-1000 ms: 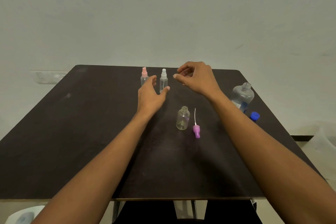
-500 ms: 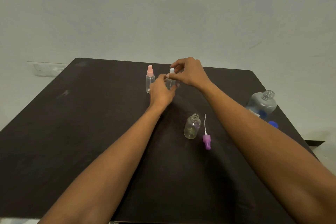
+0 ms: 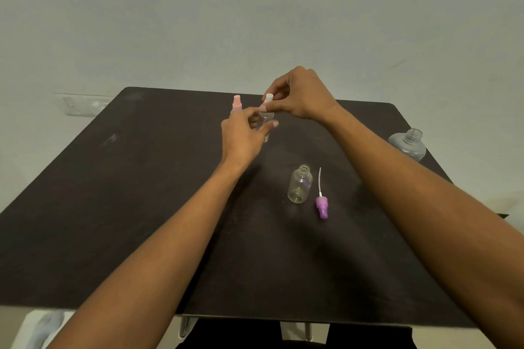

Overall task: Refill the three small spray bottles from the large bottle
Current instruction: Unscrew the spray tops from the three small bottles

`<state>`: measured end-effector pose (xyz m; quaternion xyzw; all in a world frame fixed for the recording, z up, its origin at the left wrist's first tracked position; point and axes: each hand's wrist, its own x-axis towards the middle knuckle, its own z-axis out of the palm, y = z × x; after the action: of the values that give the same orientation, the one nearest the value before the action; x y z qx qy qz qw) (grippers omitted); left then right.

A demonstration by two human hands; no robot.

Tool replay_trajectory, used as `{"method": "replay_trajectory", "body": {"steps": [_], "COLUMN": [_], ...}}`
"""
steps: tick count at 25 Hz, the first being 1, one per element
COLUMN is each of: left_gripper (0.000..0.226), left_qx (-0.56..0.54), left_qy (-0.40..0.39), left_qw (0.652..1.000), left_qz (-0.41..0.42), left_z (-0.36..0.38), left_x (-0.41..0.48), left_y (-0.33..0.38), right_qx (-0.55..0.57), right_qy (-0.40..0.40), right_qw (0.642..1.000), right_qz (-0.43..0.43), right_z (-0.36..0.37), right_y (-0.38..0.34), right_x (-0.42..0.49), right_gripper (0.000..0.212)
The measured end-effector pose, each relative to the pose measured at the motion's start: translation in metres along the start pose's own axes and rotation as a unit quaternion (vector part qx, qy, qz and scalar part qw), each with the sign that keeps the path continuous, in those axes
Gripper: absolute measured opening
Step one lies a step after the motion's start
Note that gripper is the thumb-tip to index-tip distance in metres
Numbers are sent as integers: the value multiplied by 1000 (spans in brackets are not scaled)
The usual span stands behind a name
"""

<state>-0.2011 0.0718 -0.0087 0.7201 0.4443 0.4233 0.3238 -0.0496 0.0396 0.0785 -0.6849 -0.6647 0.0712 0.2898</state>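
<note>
White-capped spray bottle [image 3: 266, 118]: upright, at 12 o'clock from the tabletop's middle, near the far edge. Clear body, largely hidden behind my fingers. I cannot tell whether its base touches the tabletop.
Left grip [image 3: 243, 136]: grasping the bottle's clear body, thumb on its 3 o'clock side, fingers curled round the 9 o'clock side.
Right grip [image 3: 303, 96]: pinching the white cap [image 3: 268, 98] between thumb and forefinger, reaching in from 2 o'clock; other fingers curled above.
Pink-capped spray bottle [image 3: 236, 103]: upright, cap on, just beside the held bottle at its 9 o'clock; lower body hidden behind my left grip.
Uncapped small bottle [image 3: 299, 184]: upright, clear, at 5 o'clock from the held bottle, between my forearms. Liquid level not readable.
Purple spray head [image 3: 322, 207]: lying flat at 3 o'clock of the uncapped small bottle, just beside it, apart; white dip tube pointing to 12 o'clock.
Large bottle [image 3: 408, 144]: at the tabletop's 2 o'clock edge, neck bare, lower part hidden by my right forearm.
Tabletop [image 3: 141, 207]: dark, matte.
Wall plate [image 3: 82, 105]: pale, on the wall beyond the 10 o'clock corner.
</note>
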Motion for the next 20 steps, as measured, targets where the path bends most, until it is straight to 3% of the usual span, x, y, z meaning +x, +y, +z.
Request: {"method": "replay_trajectory", "body": {"steps": [13,20], "left_gripper": [40,30], "left_qx": [-4,-37], "left_qy": [-10,-96], "left_qw": [999,994], "left_qz": [35,41], "left_z": [-103,-137], "left_x": [-93,-112], "left_y": [17,20], "right_qx": [47,93], "right_qy": [-97,-203], "right_qw": [985,951], "right_qz": [-137,-214], "right_z": [-18,-35], "right_y": [-96,-110], "right_x": [-68,-83], "right_gripper": [18,20]}}
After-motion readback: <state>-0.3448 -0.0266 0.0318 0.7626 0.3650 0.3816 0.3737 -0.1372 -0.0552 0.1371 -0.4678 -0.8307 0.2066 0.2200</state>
